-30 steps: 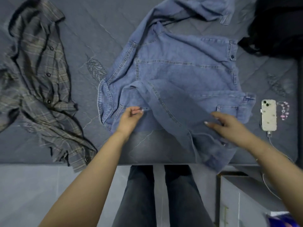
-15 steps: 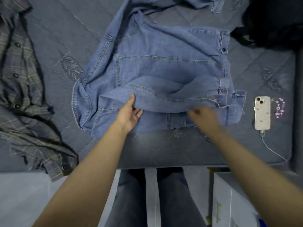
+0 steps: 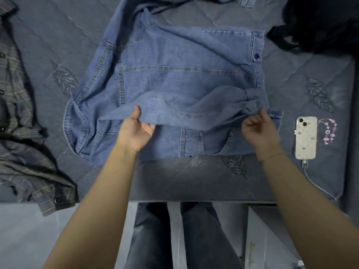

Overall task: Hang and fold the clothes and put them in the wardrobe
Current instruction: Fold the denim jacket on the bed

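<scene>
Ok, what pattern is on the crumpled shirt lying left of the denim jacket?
Grey plaid with dark buttons, on the crumpled button-up shirt; head view.

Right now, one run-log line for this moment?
step: folding sleeve | left hand: holds denim jacket sleeve | right hand: pinches cuff | on bed
</scene>
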The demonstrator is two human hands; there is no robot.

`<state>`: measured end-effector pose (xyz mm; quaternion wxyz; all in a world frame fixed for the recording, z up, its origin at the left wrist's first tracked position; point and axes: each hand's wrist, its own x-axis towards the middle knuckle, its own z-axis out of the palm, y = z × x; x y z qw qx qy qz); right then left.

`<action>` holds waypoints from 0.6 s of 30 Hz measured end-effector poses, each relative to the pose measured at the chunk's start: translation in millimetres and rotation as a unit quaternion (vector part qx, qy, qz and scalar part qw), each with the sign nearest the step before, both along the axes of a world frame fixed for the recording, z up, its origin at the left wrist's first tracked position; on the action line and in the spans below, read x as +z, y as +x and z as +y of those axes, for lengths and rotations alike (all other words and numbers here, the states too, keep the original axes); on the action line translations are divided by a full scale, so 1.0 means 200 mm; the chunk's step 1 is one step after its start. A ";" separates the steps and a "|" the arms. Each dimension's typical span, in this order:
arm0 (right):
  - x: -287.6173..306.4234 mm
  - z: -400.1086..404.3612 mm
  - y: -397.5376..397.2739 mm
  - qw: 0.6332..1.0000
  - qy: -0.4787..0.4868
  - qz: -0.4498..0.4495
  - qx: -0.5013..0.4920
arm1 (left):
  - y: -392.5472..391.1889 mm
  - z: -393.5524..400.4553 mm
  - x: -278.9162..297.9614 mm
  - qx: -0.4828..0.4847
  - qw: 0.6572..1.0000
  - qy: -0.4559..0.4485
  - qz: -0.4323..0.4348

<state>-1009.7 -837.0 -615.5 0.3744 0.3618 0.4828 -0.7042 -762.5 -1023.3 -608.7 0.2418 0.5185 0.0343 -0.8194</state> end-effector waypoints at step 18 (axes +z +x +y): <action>-0.12 0.45 -0.05 0.913 0.304 0.193 0.192 | 0.03 0.49 -0.11 -0.269 0.935 0.024 -0.231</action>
